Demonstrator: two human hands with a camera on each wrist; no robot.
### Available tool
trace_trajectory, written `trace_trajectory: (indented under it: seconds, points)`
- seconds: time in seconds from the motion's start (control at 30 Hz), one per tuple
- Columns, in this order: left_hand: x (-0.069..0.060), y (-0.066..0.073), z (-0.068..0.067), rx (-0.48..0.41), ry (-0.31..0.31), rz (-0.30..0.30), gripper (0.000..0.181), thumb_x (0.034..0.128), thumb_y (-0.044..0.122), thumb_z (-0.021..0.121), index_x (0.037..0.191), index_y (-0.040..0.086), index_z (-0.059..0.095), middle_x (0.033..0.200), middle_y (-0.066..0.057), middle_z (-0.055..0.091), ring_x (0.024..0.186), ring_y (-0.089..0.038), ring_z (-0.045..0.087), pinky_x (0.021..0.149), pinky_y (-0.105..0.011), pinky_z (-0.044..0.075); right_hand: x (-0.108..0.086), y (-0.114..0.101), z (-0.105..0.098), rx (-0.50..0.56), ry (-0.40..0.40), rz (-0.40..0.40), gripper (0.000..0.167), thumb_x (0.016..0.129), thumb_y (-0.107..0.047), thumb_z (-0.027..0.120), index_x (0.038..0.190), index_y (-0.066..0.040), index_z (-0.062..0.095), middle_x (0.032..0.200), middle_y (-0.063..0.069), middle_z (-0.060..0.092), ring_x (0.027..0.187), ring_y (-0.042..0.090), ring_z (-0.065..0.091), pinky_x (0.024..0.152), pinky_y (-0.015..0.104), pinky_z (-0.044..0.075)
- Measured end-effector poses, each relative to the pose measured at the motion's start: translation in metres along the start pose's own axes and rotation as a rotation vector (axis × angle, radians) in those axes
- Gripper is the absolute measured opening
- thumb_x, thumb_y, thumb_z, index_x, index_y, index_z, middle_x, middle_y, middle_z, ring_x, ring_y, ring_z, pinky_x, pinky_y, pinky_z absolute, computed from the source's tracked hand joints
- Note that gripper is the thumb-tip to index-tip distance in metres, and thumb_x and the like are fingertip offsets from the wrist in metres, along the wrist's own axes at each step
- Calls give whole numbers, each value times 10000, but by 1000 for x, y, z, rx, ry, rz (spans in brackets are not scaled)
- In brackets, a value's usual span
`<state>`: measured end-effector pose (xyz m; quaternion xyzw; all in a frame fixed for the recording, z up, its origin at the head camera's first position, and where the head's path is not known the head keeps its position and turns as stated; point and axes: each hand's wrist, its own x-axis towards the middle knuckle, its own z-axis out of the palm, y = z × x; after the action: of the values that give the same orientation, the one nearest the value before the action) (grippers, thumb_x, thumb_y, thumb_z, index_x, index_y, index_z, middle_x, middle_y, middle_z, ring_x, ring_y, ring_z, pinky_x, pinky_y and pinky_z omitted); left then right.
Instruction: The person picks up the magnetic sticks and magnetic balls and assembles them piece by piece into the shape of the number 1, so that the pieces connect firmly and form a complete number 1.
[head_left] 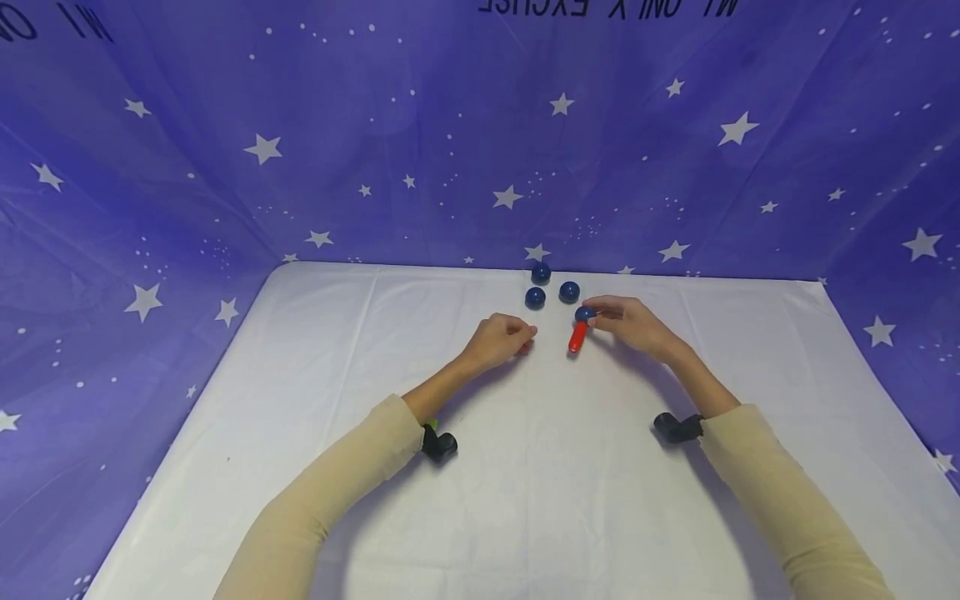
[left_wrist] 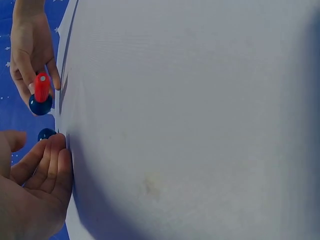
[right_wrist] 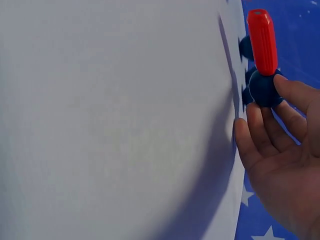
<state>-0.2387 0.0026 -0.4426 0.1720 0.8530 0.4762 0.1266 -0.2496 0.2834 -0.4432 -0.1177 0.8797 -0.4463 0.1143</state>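
My right hand (head_left: 628, 323) holds a dark blue ball (head_left: 584, 314) between thumb and fingers. From the ball juts a ribbed red handle (right_wrist: 263, 42), which tilts toward the table's front in the head view. Whether ball and handle are one piece, I cannot tell. To the left, my left hand (head_left: 498, 340) hovers low over the cloth with loosely bent fingers (left_wrist: 50, 165) and nothing in them. Behind the hands sit more dark blue balls: a left one (head_left: 535, 298), a rear one (head_left: 541, 273) and a right one (head_left: 569, 292).
A white cloth (head_left: 495, 500) covers the table. Behind and at both sides hangs a purple-blue sheet (head_left: 450, 167) with white stars. Black wrist devices, one at the left cuff (head_left: 439, 444) and one at the right cuff (head_left: 677, 427), stick out under the sleeves.
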Motion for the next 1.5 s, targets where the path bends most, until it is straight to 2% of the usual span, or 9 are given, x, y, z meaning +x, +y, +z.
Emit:
trace_trajectory:
  seconds: [0.23,0.37,0.53,0.7,0.87,1.0,1.23,1.5]
  points:
    - [3,-1,0,-3,12,44,214,976,193,618,1058,48,753,864,-83,730,681,-107,590,591,-212,438,1,6,-11,-29,-24,-29,432,997,-159,617,1389,13,551,1423,237,511,1309,427,462,1108,603,278]
    - [6,0,0,15,22,52,194,971,197,644,1055,61,754,924,-49,735,760,-113,629,659,-222,475,3,6,-14,-21,-38,-40,427,992,-140,626,1376,31,557,1399,250,528,1307,433,464,1122,592,255]
    - [12,-2,1,26,54,58,186,961,189,665,1064,55,744,945,-30,730,863,-147,655,747,-248,501,7,10,-15,3,-68,-10,436,989,-148,629,1383,24,557,1389,247,540,1351,421,418,1118,594,261]
    - [20,-4,3,7,140,71,258,934,147,697,1144,-4,693,970,-77,722,905,-193,675,798,-265,518,6,13,-16,23,-98,12,467,997,-190,625,1416,-4,535,1445,230,491,1409,416,331,1120,616,238]
    - [28,-3,4,-56,237,52,345,911,106,727,1217,-28,639,1036,-134,688,946,-229,673,841,-290,519,5,14,-18,55,-122,29,480,1009,-194,609,1445,-21,507,1496,221,434,1442,409,265,1131,622,200]
    - [38,-7,4,-83,282,34,379,905,99,736,1240,-37,622,1093,-176,671,983,-247,665,873,-312,514,6,13,-19,58,-135,40,488,1016,-205,597,1459,-32,491,1509,218,418,1448,407,251,1134,623,190]
    - [51,-12,9,-66,298,17,411,890,115,749,1252,-28,618,1110,-173,667,1027,-261,641,908,-302,495,9,18,-20,51,-136,68,515,1011,-270,607,1473,-75,489,1522,191,414,1456,392,241,1135,642,151]
    - [60,-8,15,54,269,2,491,919,182,735,1335,-20,569,1120,-158,634,1011,-248,572,903,-354,471,9,21,-20,89,-139,66,518,1014,-260,604,1478,-65,480,1537,183,395,1465,376,223,1139,640,136]
